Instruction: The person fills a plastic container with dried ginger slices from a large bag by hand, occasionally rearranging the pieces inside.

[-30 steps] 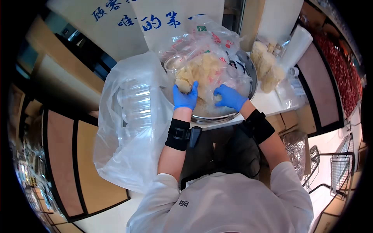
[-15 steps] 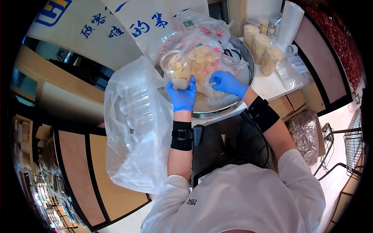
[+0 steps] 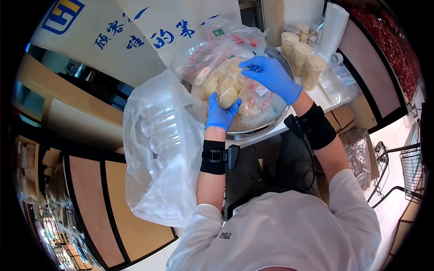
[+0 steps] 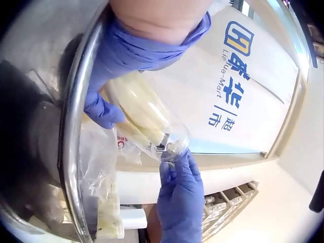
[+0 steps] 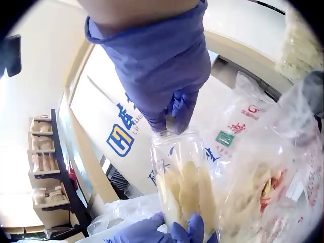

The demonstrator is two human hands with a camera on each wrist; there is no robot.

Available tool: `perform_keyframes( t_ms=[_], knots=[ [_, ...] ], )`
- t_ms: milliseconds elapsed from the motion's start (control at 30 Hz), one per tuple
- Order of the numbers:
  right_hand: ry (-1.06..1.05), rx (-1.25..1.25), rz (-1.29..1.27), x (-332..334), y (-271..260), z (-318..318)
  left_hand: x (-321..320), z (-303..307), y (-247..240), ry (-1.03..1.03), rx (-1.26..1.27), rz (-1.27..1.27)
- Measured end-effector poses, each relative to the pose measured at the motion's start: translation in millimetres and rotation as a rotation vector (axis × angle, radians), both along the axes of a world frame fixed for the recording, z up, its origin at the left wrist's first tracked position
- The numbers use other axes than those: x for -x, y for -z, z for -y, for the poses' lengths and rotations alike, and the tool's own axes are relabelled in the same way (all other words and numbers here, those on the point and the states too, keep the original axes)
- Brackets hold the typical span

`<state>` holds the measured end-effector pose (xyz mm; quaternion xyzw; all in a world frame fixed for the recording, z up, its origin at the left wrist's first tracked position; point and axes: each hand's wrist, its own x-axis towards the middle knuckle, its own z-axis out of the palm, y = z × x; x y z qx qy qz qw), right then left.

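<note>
My left hand [image 3: 222, 108], in a blue glove, grips the base of a clear plastic jar [image 3: 229, 95] partly filled with pale yellow chips. The jar [image 4: 147, 115] lies tilted over a wide metal basin [image 3: 264, 128], its mouth pointing away from me. My right hand [image 3: 251, 67], also gloved, is at the jar's mouth. Its fingertips [image 5: 171, 121] pinch a small pale piece just above the jar [image 5: 185, 179] opening. The left hand's fingers [image 5: 161, 232] show at the bottom of the right wrist view.
Clear bags of chips [image 3: 212, 58] fill the basin. A large plastic bag of empty jars [image 3: 158, 131] hangs at my left. Filled jars [image 3: 300, 54] and a roll of bags [image 3: 337, 22] stand on the white counter at the right. A printed banner [image 3: 135, 31] is behind.
The left hand has tipped the jar and brought it lower. The right hand has risen from the basin's chips to the jar's mouth.
</note>
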<state>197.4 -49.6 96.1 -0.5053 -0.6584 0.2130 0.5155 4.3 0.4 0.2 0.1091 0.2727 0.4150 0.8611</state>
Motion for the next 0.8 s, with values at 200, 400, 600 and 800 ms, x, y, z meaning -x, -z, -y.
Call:
perform_keyframes(
  t_ms=[200,400,600,800],
  knots=[
    [-0.083,0.080,0.304,-9.2,-20.9,6.5,-1.2,6.9,-8.6,0.058,-0.057,-0.008],
    [-0.162,0.122,0.072,-11.9,-32.6,6.5,-1.6,5.4,-8.2,0.045,-0.056,-0.065],
    [-0.314,0.286,-0.337,-0.7,-16.2,-1.4,-2.2,2.9,-4.2,0.055,-0.048,-0.002],
    [-0.130,0.101,-0.339,-9.4,-11.7,-6.5,1.6,0.7,-2.4,0.064,-0.063,0.029]
  ],
)
